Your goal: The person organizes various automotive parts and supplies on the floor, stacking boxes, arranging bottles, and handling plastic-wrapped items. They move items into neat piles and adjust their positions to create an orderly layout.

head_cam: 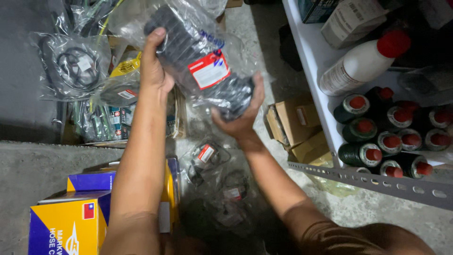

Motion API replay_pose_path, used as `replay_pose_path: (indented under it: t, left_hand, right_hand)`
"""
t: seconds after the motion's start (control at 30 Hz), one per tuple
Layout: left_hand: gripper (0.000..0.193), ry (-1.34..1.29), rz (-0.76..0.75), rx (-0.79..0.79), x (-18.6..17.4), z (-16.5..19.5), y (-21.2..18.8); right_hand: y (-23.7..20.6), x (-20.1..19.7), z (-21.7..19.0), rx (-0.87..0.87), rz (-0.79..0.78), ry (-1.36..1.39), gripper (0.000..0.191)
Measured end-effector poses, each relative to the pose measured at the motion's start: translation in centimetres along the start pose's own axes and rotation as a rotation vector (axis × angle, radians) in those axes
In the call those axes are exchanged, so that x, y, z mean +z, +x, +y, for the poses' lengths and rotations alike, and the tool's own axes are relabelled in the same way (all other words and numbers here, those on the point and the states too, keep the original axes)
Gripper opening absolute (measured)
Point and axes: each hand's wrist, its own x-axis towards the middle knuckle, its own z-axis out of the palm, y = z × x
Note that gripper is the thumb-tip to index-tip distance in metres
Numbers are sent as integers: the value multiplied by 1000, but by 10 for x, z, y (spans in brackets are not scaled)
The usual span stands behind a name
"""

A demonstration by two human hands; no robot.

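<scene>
Both hands grip one item — a black ribbed rubber part sealed in a clear plastic bag with a red-and-white label. Left hand wraps the upper end, thumb laid up along the black ribs, fingers hidden behind the bag. Right hand cups the lower end from beneath, fingers curled up around the narrower tip. The part is held tilted in the air, above the concrete floor, touching nothing else.

Directly under it, on the floor between the forearms, lie small clear bags of black gaskets, some with red labels. Past the left hand, more clear bags of black rings are heaped at the far left. At the near left corner of the floor — yellow-and-blue cartons, close against the left forearm.

To the right stands a white metal shelf; on it a row of dark bottles with red caps and one white bottle lying on its side. Brown cardboard boxes sit on the floor at the shelf's foot.
</scene>
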Motion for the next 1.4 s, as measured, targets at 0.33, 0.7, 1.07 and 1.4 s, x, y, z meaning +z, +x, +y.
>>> replay_pose_path:
  t: [0.33,0.7,1.07,1.4]
  left_hand:
    - [37,383,49,185,12,-5,-1]
    - [39,378,-18,53,46,-123,-23]
    - [79,1168,103,260,41,-156,-40]
    - [58,1313,60,-19,-6,-170,-56]
  right_hand:
    - [-26,1,27,645,-319,653,80]
    - [-16,8,76,662,-365,633,78]
    - [22,48,200,427,-69,-208,102]
    - [1,25,250,1081,-146,-339,80]
